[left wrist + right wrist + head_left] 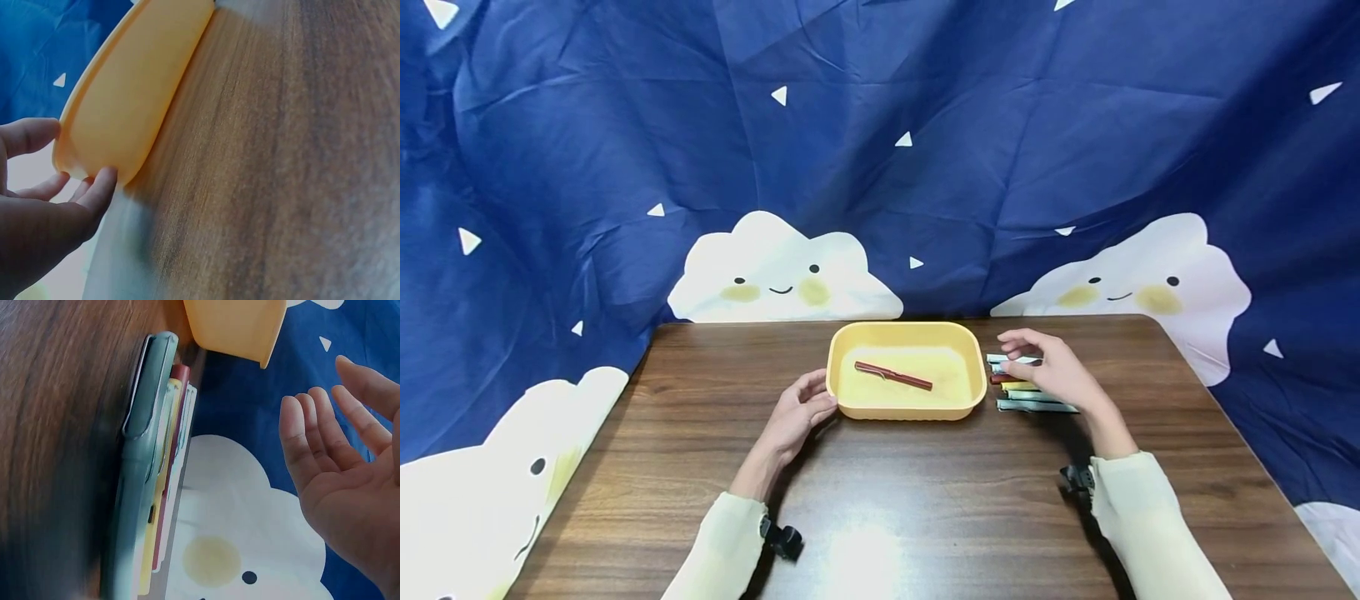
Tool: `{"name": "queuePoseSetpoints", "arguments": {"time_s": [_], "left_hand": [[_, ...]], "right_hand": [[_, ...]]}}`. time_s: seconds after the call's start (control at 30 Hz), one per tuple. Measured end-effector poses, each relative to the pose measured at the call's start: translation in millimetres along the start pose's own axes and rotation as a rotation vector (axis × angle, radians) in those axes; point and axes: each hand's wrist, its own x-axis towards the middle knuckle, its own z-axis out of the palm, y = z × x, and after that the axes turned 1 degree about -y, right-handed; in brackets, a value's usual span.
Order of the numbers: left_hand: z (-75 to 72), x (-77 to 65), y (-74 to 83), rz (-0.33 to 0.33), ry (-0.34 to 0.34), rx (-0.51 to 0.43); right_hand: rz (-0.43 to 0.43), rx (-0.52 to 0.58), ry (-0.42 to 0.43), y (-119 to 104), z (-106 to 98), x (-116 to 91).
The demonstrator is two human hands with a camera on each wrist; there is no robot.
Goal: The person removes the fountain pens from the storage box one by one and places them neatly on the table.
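A yellow plastic tray [906,412] stands near the table's far edge, with a dark red pen [895,376] lying aslant inside. At the tray's left end is my left hand [793,418]; its fingertips [107,178] rest against the outer wall and rim, fingers relaxed. To the right of the tray, several capped pens lie side by side, among them a green pen [147,412], a yellow pen [164,487] and another red one. My right hand [1060,371] hovers over these pens, fingers loosely bent and holding nothing. Part of the row is hidden beneath it.
The brown wooden table [700,450] reflects a bright glare near its front. Behind it hangs a blue curtain [850,150] with white clouds and triangles. A small black camera [786,542] sits on the left wrist and another [1077,477] on the right.
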Motion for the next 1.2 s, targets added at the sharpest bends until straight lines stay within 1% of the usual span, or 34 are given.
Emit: {"name": "queuePoseSetpoints", "arguments": {"time_s": [0.2,0.33,0.47,0.73,0.83,1.2], "left_hand": [[-0.6,1.0,-0.7,-0.023,0.005,-0.003],[-0.6,1.2,-1.4,-0.029,0.013,-0.012],[-0.2,0.9,-1.7,-0.026,0.017,-0.006],[0.1,1.3,-3.3,-0.032,0.024,0.006],[0.4,1.1,-3.3,-0.031,0.022,0.007],[-0.5,2.3,-2.7,-0.022,0.022,0.003]], "right_hand": [[0.01,0.008,-0.022,-6.5,4.5,3.8],[0.001,0.042,-0.041,-8.3,9.4,7.0],[-0.013,0.05,-0.06,-8.1,14.9,11.3],[-0.035,0.018,-0.095,-8.4,22.3,18.7],[-0.046,-0.002,-0.103,-10.5,25.5,20.3],[-0.072,-0.02,-0.141,-19.8,42.6,28.6]]}}
